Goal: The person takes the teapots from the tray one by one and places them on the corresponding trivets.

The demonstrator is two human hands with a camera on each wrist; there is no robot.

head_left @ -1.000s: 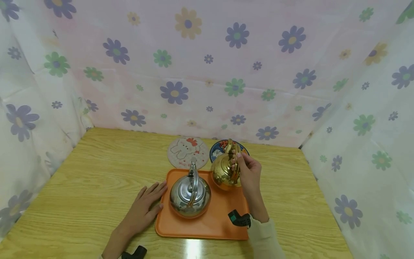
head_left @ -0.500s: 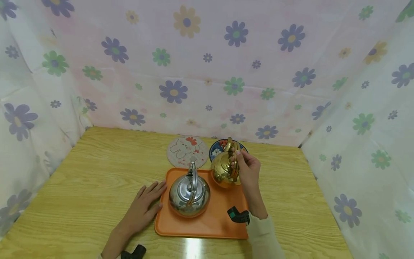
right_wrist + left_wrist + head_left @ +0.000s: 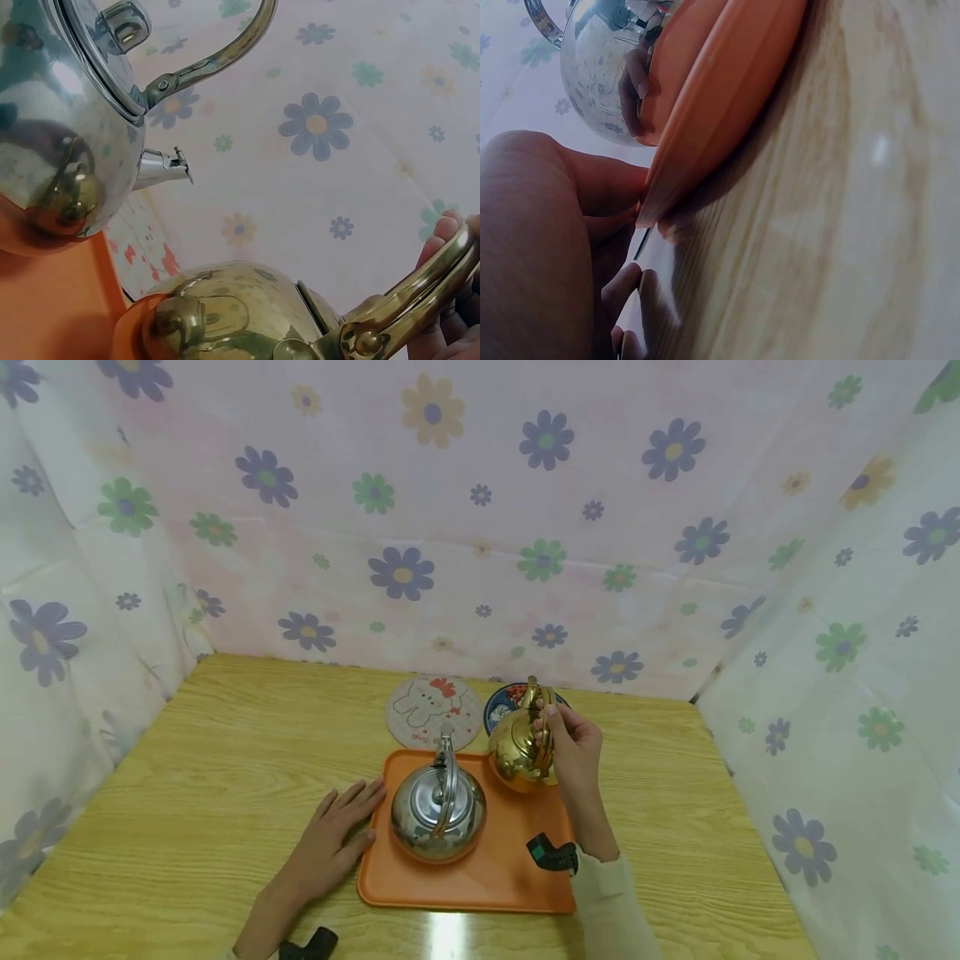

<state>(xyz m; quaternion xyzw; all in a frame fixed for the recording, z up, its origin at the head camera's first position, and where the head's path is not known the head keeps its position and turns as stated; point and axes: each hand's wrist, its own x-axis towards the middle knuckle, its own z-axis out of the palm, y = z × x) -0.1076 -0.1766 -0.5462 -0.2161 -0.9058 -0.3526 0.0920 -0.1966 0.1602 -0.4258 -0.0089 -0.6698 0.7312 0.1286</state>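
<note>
Gold kettle (image 3: 512,752) perhaps slightly forward

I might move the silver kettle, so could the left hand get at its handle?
Likely yes: the left hand touches the orange tray beside the silver kettle, and nothing covers its raised handle.

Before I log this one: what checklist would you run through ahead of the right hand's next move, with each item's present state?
1. Right hand has hold of the gold kettle by its handle: ok.
2. Left hand touches the left edge of the orange tray: ok.
3. Silver kettle stands upright on the tray: ok.
4. The two kettles are apart: ok, a gap shows in the right wrist view.
5. Gold kettle's base rests on a surface: cannot tell, its underside is hidden.
6. Blue patterned disc fully visible from the head view: not ok, the gold kettle covers part of it.
</note>
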